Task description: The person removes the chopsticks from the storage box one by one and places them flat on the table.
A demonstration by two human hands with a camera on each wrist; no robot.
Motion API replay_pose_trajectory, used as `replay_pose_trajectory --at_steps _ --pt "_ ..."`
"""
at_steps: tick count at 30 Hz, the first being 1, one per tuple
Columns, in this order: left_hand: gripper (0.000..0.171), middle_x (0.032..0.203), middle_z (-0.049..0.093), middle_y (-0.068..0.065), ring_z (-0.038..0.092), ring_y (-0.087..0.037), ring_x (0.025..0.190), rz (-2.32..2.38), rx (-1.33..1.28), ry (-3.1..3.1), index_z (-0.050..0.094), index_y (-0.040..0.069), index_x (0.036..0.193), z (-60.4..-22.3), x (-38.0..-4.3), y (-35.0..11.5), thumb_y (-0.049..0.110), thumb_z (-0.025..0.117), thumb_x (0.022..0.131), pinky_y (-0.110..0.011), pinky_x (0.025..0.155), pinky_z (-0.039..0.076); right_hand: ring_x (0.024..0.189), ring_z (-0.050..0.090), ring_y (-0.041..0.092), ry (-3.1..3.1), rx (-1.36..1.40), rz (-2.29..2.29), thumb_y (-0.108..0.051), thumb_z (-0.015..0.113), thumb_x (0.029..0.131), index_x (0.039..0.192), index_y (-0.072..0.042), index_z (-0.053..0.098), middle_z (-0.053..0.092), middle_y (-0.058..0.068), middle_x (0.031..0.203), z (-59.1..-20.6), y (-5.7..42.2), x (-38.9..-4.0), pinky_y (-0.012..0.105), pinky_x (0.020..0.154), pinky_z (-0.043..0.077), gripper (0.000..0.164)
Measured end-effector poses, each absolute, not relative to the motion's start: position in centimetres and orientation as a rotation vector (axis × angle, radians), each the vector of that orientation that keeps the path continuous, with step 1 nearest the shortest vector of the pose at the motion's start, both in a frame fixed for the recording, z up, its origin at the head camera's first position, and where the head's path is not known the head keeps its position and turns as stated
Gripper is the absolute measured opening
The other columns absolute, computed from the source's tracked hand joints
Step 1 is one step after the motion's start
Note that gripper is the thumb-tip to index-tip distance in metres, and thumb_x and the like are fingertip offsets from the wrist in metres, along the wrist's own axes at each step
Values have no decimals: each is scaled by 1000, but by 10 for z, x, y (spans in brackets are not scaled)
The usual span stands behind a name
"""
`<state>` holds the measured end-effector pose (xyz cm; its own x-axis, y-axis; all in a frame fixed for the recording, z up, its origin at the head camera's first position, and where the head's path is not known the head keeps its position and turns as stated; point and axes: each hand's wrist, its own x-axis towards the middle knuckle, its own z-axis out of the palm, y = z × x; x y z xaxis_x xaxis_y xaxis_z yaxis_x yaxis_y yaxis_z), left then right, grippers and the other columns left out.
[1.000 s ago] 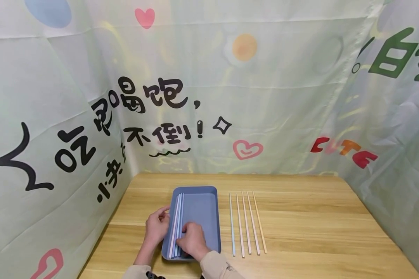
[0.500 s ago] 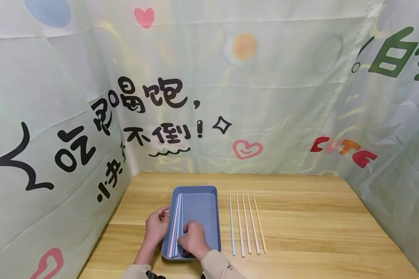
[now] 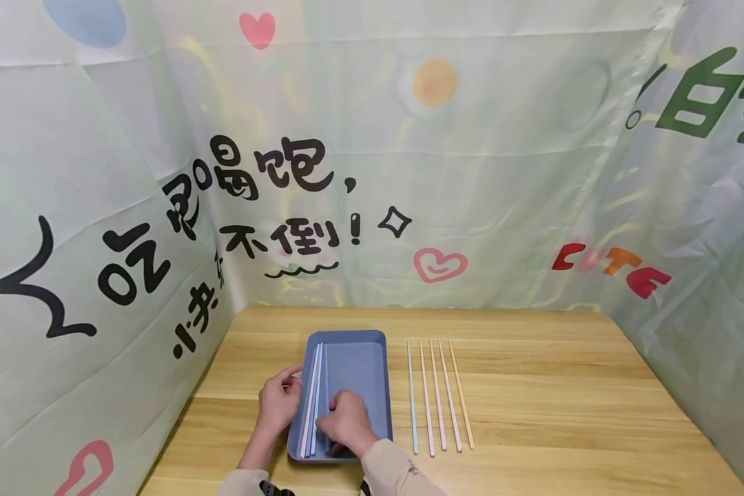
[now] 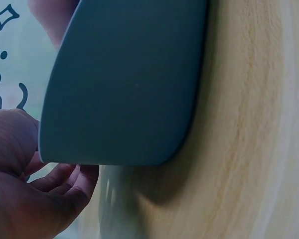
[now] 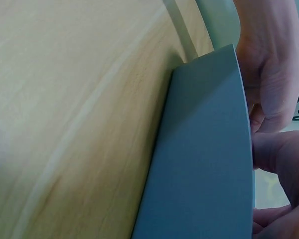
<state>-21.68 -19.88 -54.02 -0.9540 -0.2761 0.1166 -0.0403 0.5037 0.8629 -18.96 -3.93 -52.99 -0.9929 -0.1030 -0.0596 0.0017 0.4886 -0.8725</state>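
Note:
A blue rectangular tray point(image 3: 359, 358) lies on the wooden table, with several pink, white and blue chopsticks point(image 3: 314, 396) lengthwise along its left inner side. My left hand point(image 3: 279, 403) holds the tray's left edge; in the left wrist view its fingers point(image 4: 82, 184) lie against the outer wall. Inside the tray, my right hand point(image 3: 347, 421) pinches a blue chopstick point(image 3: 326, 372) near its lower end, slightly right of the bunch. The right wrist view shows the tray's wall point(image 5: 199, 149) hiding the chopsticks, with the fingertips of the right hand point(image 5: 284, 174) behind its rim.
Right of the tray, several chopsticks lie side by side on the wooden table point(image 3: 545, 393): one blue point(image 3: 412, 399), some pink point(image 3: 437, 399) and one yellow-orange point(image 3: 461, 396). Printed cloth point(image 3: 502, 172) hangs behind the table and along both sides.
My right hand has shifted slightly right inside the tray, and the blue chopstick in its fingers has come apart from the bunch. The left hand has stayed at the tray's edge.

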Motion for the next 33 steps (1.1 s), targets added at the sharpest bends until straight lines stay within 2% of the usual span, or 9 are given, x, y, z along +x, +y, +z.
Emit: replay_pose_trajectory --at_steps 2,6,13,18,24,29,33 --pt "33 97 73 -13 62 -15 83 -1428 270 -2511 73 1 129 -540 -216 -199 -1 62 98 -22 67 50 31 55 14 2608 -62 -1523 -4 77 74 73 -7 53 53 10 68 -530 -39 -190 27 33 46 24" --pt "33 97 72 -13 61 -15 83 -1433 279 -2518 73 1 130 -539 -216 -199 -1 62 99 -22 66 49 32 55 13 2595 -33 -1514 -4 79 75 73 -7 55 54 9 67 -526 -39 -189 30 35 49 25" --pt "33 98 71 -13 62 -17 84 -1437 285 -2525 72 2 131 -541 -218 -199 1 61 100 -23 67 50 31 52 10 2491 47 -1597 -1 78 77 69 -9 55 51 0 48 -528 -39 -193 31 36 51 25" --pt "33 99 72 -13 63 -17 84 -1431 289 -2530 72 2 131 -542 -218 -199 1 61 99 -23 67 50 30 52 10 2465 51 -1623 -3 78 77 65 -10 55 47 -4 43 -529 -39 -195 32 36 52 27" --pt "33 98 71 -13 62 -16 83 -1436 290 -2525 73 1 130 -541 -216 -199 1 62 99 -23 66 50 31 52 9 2460 40 -1620 -4 78 78 66 -11 55 50 -3 47 -528 -37 -193 31 37 52 27" --pt "32 96 72 -12 62 -14 81 -1428 278 -2514 73 2 129 -542 -216 -199 1 62 99 -22 66 50 33 51 7 2456 -39 -1628 -4 76 78 73 -9 56 54 0 56 -520 -27 -191 29 37 50 21" --pt "32 95 72 -12 61 -13 79 -1422 273 -2510 74 2 129 -542 -217 -199 1 62 99 -22 65 50 34 50 7 2454 -120 -1644 -3 74 81 82 -6 59 55 -2 56 -506 -13 -193 30 39 51 15"
